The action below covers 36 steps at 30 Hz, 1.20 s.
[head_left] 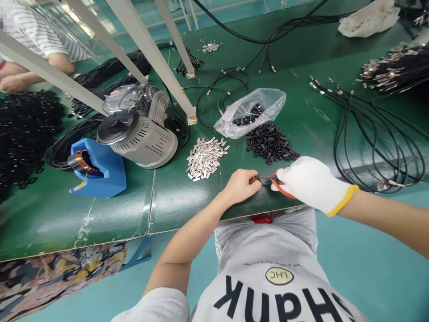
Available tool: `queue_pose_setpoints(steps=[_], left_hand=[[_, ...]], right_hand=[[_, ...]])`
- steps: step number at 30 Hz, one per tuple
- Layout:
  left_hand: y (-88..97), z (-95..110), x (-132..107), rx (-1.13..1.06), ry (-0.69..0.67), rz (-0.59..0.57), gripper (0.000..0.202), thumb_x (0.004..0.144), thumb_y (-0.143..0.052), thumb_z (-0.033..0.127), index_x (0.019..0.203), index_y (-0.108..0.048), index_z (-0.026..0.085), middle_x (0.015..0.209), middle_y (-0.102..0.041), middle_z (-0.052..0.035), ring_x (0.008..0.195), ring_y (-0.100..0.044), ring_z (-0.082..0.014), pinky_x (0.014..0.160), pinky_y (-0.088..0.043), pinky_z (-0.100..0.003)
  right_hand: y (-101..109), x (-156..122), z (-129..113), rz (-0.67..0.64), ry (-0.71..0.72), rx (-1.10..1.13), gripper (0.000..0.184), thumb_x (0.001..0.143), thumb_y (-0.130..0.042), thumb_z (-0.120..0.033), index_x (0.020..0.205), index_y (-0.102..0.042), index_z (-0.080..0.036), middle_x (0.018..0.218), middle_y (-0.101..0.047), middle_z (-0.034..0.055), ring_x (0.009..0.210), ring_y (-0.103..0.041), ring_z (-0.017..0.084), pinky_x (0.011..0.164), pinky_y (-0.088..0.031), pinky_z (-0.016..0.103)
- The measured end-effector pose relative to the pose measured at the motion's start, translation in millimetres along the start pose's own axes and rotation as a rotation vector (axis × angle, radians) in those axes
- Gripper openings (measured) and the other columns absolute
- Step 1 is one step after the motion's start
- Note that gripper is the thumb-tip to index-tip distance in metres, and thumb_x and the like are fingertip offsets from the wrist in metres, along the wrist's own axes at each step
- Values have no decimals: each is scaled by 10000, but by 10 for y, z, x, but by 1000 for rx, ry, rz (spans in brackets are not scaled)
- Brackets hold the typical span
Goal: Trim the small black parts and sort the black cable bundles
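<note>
My bare left hand (pixel 240 185) is near the table's front edge, its thumb and fingers pinched on a small dark piece (pixel 258 178) that they mostly hide. My right hand (pixel 310 182), in a white glove with a yellow cuff, is wrapped round red-handled pliers (pixel 284 190). The pliers' jaws point left and meet the small piece at my left fingertips. Just beyond my hands lies a heap of small black plastic pieces (pixel 271 144), spilling from a clear plastic bag (pixel 270 100). To its left is a pile of small silver metal pieces (pixel 206 158).
A grey machine (pixel 144 141) and a blue tape dispenser (pixel 115 179) stand on the left of the green table (pixel 181 203). Black cables (pixel 372 129) lie coiled at right, with a cable bundle (pixel 395 69) behind. White posts (pixel 161 49) rise at left; beyond sits another person (pixel 47 40).
</note>
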<state>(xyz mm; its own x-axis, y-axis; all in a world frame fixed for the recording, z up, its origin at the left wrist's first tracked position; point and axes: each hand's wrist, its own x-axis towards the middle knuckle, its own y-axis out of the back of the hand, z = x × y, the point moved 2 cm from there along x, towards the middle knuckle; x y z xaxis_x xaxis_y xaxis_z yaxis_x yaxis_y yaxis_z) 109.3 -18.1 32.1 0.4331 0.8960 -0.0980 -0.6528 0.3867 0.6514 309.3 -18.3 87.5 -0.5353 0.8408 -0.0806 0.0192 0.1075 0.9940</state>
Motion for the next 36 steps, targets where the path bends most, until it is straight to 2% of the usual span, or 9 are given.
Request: queue_pose_setpoints(steps=[4, 9, 14, 19, 24, 26, 29, 33, 36], left_hand=[[-8, 11, -11, 56, -27, 15, 289, 763, -520, 177, 579, -300, 212, 526, -326, 50, 525, -250, -114, 620, -287, -302], [-48, 16, -8, 114, -59, 21, 253, 743, -513, 159, 588, -321, 211, 528, -374, 47, 509, -278, -111, 668, -343, -299], [-101, 24, -6, 184, -110, -1, 223, 737, -542, 176, 600, -369, 209, 569, -512, 16, 529, -393, -125, 738, -385, -320], [-114, 22, -15, 209, -134, 19, 226, 783, -541, 179, 611, -397, 207, 627, -563, -5, 568, -450, -134, 746, -396, -320], [-74, 1, -9, 137, -152, 94, 47, 851, -511, 168, 821, -532, 197, 766, -624, -9, 681, -540, -146, 742, -394, -291], [-68, -19, -3, 110, -154, 115, 71, 875, -490, 158, 891, -549, 193, 776, -627, -3, 685, -541, -143, 746, -396, -284], [-73, -36, 2, 130, -171, 119, 84, 902, -472, 164, 896, -551, 192, 775, -621, -6, 693, -538, -144, 760, -396, -286], [-85, -34, 2, 224, -182, 75, 85, 879, -501, 176, 802, -533, 193, 770, -611, -21, 707, -543, -156, 790, -398, -304], [-86, -34, 4, 251, -177, 58, 72, 845, -533, 184, 775, -546, 193, 779, -615, -27, 717, -549, -162, 779, -401, -308]], right_hand=[[141, 134, 125, -31, -118, 47, 503, 920, -507, -661, 714, -603, -213, 646, -616, 65, 619, -559, 206, 604, -264, 330], [150, 261, 34, -97, -261, 431, 352, 878, -615, -580, 821, -659, -235, 754, -685, 7, 662, -585, 165, 597, -333, 278], [29, 313, -129, -48, -144, 425, 278, 850, -669, -499, 836, -649, -221, 766, -695, 18, 696, -606, 175, 643, -372, 276], [-64, 342, -74, -94, -173, 597, 144, 835, -666, -356, 852, -667, -213, 815, -717, 12, 740, -629, 168, 661, -407, 260], [-208, 344, 40, -114, -235, 895, 161, 816, -666, -360, 863, -680, -207, 802, -724, -5, 736, -642, 155, 680, -446, 256], [-246, 330, 53, -122, -240, 938, 174, 828, -650, -373, 862, -676, -205, 781, -719, -6, 718, -635, 152, 678, -450, 258], [-235, 298, 34, -90, -239, 875, 190, 850, -631, -402, 881, -672, -220, 801, -723, -9, 724, -640, 157, 665, -436, 261], [-163, 250, -38, 35, -274, 493, 255, 855, -641, -476, 931, -667, -234, 826, -725, 26, 750, -649, 196, 676, -408, 289], [-154, 243, -96, 27, -275, 314, 302, 864, -634, -520, 954, -662, -233, 802, -716, 50, 746, -652, 220, 666, -393, 299]])
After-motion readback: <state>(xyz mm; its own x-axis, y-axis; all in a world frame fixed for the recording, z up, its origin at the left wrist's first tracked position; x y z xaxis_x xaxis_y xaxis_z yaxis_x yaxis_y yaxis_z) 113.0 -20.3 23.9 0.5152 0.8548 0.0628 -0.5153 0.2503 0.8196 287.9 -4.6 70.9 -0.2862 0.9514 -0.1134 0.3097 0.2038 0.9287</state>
